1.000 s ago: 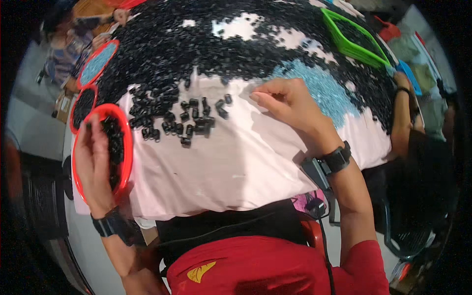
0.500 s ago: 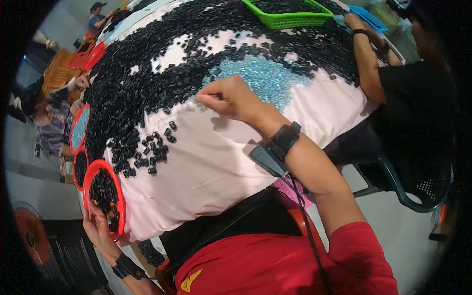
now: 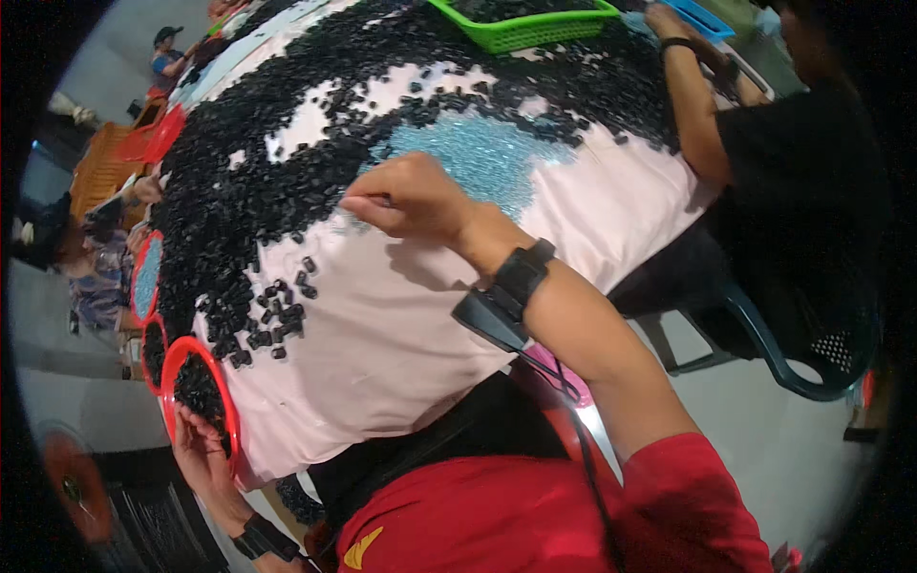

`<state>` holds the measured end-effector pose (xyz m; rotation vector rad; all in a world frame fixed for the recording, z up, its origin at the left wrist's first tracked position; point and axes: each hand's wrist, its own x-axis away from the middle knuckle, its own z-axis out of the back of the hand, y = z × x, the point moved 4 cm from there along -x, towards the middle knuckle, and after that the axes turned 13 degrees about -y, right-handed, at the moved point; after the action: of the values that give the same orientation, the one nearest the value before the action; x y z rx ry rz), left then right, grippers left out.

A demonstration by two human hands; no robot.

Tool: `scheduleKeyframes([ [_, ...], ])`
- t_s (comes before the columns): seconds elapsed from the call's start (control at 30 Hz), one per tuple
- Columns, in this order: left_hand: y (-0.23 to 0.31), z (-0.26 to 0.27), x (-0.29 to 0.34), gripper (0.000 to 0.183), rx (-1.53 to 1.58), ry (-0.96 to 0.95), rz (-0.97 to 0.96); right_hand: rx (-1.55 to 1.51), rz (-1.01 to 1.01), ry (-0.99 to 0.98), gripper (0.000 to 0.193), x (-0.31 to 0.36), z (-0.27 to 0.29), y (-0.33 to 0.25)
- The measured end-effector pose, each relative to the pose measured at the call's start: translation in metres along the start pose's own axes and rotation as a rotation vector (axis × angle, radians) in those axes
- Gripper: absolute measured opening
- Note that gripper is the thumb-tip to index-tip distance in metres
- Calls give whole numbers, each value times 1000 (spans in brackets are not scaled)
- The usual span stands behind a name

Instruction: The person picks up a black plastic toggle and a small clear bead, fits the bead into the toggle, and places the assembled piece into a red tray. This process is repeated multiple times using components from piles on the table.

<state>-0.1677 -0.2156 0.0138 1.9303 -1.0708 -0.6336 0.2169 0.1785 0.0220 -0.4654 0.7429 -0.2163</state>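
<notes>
My right hand (image 3: 411,196) is over the pink cloth at the near edge of the pile, its thumb and fingers pressed together. Whatever they pinch is too small or hidden to name. Beyond it lies a patch of small pale-blue glassy pieces (image 3: 468,158), surrounded by a wide spread of small black pieces (image 3: 220,196). At the lower left, my left hand (image 3: 202,449) reaches over the near rim of a red basin (image 3: 231,420) of black pieces. Its fingers are loosely bent and apart, with nothing clearly held.
Pink cloth (image 3: 382,325) covers the table. Loose black pieces (image 3: 277,320) lie near the red basin. A green basket (image 3: 535,33) and a blue tray (image 3: 702,19) stand at the far side. A co-worker's arm (image 3: 693,115) reaches in from the right; another person sits at left.
The whole view has shifted, moving the table leftward in the picture. My left hand's fingers are more visible over the basin rim. My right hand stays pinched near the blue patch.
</notes>
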Motion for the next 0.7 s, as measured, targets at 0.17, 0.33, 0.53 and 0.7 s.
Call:
scheduleKeyframes([
  [0.17,-32,-111,-8,30,-407,146,67,-32,-70,46,13,13,12,0],
  [0.33,-61,-164,-11,34,-729,-107,421,-21,-156,34,16,11,13,-11],
  [0.53,-116,-195,-45,47,-660,-346,340,21,-246,-147,18,10,8,-17],
  [0.7,-127,-203,-68,39,-863,-341,-29,86,-205,-250,20,0,-8,-26],
])
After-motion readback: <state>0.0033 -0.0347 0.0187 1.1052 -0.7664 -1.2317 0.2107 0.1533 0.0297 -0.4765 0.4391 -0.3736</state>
